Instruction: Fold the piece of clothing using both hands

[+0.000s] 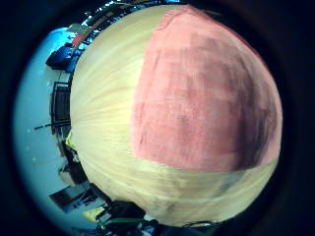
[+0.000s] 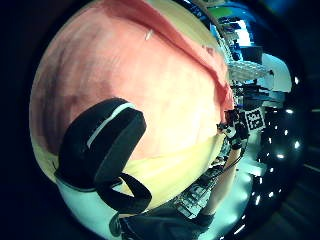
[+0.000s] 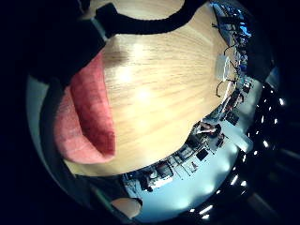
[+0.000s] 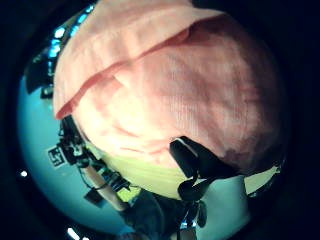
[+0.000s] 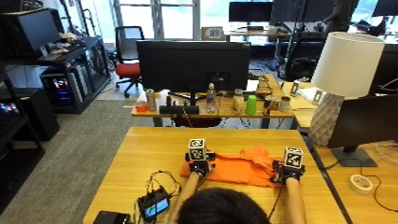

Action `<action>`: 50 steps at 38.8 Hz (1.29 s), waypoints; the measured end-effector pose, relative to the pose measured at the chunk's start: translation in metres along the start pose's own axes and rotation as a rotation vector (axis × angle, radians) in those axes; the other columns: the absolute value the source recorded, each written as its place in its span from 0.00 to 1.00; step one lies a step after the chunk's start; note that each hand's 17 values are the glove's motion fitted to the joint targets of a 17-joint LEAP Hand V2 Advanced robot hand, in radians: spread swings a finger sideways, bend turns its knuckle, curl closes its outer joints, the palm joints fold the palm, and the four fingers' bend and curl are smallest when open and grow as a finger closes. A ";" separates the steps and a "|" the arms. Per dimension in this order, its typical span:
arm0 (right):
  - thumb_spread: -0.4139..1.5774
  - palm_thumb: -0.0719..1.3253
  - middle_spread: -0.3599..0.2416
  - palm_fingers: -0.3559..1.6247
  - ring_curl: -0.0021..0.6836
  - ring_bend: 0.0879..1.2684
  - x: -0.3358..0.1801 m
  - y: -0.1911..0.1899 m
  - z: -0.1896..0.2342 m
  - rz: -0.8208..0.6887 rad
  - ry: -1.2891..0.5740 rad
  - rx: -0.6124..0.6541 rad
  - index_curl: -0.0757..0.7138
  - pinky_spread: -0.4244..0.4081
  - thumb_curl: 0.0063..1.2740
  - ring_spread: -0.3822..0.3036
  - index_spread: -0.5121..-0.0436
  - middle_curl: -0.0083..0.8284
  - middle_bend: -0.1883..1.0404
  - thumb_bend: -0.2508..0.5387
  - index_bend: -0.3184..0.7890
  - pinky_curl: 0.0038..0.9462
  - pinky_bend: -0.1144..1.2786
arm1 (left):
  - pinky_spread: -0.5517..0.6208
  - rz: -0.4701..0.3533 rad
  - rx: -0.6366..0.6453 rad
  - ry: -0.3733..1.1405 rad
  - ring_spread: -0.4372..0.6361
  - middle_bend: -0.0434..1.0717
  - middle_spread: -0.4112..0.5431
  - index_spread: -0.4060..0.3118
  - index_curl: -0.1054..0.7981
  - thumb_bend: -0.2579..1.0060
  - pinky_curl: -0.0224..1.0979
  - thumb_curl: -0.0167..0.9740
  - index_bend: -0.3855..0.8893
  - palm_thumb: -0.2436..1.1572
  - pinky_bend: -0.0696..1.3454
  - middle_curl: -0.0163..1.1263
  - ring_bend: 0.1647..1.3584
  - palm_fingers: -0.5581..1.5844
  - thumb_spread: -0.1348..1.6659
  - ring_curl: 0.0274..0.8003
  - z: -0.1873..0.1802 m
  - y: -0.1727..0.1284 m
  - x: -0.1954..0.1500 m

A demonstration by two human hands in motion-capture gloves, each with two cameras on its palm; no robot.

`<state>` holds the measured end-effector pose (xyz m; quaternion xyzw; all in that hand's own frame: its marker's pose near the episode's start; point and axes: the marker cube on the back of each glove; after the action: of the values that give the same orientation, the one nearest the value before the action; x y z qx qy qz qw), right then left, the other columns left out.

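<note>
Both hands are laid on an orange garment spread on a wooden table, the left hand at its left part and the right hand at its right edge. Whether the left fingers are curled round the cloth cannot be told; a gloved thumb is seen lying over the fabric in the left thumb side view. By the right hand, a rolled edge of cloth is seen held against gloved fingers, so that edge appears pinched. The garment is bunched into a raised fold near its middle. Beside it on the table lies a small screened device with cables. No writing can be read anywhere.
</note>
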<state>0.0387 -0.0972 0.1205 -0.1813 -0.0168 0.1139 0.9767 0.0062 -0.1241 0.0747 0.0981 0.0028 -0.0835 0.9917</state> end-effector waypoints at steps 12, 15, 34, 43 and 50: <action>0.70 0.58 0.40 0.56 0.59 0.47 -0.011 -0.005 -0.004 -0.072 -0.070 0.173 0.39 0.57 0.23 0.37 0.22 0.41 0.39 0.37 0.42 0.37 0.56 | 0.84 -0.001 -0.053 0.046 0.75 0.18 0.62 0.40 0.39 0.19 0.31 0.23 0.40 0.30 0.42 0.23 0.42 0.23 0.71 0.37 -0.005 0.004 0.011; 0.71 0.64 0.38 0.64 0.60 0.50 -0.007 -0.011 -0.008 -0.012 -0.070 0.252 0.39 0.44 0.25 0.30 0.27 0.43 0.39 0.41 0.39 0.37 0.57 | 0.84 -0.001 -0.057 0.019 0.75 0.18 0.62 0.40 0.39 0.19 0.31 0.23 0.40 0.29 0.42 0.23 0.42 0.23 0.71 0.36 0.002 0.005 0.015; 0.69 0.79 0.36 0.76 0.67 0.48 -0.003 -0.017 -0.013 0.026 -0.107 0.296 0.42 0.17 0.27 0.21 0.44 0.51 0.34 0.40 0.39 0.44 0.58 | 0.83 0.032 -0.226 -0.015 0.75 0.20 0.59 0.39 0.38 0.19 0.32 0.24 0.40 0.28 0.42 0.23 0.42 0.24 0.71 0.35 0.038 0.016 0.028; 0.69 0.82 0.35 0.76 0.67 0.47 -0.005 -0.012 -0.015 0.027 -0.094 0.258 0.43 0.15 0.27 0.20 0.46 0.53 0.33 0.36 0.39 0.45 0.57 | 0.82 -0.003 -0.347 -0.015 0.74 0.20 0.56 0.39 0.42 0.18 0.31 0.23 0.48 0.26 0.40 0.24 0.39 0.28 0.71 0.33 0.042 0.024 0.027; 0.69 0.83 0.35 0.77 0.68 0.47 -0.011 0.003 -0.011 -0.034 -0.106 0.107 0.43 0.14 0.28 0.21 0.46 0.55 0.33 0.34 0.39 0.45 0.57 | 0.82 0.017 -0.383 -0.030 0.73 0.19 0.53 0.39 0.47 0.19 0.30 0.23 0.50 0.24 0.37 0.25 0.35 0.31 0.70 0.30 0.037 0.024 0.027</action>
<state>0.0283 -0.1012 0.1092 -0.1221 -0.0653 0.1073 0.9845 0.0366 -0.1125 0.1154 -0.0938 0.0031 -0.0743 0.9928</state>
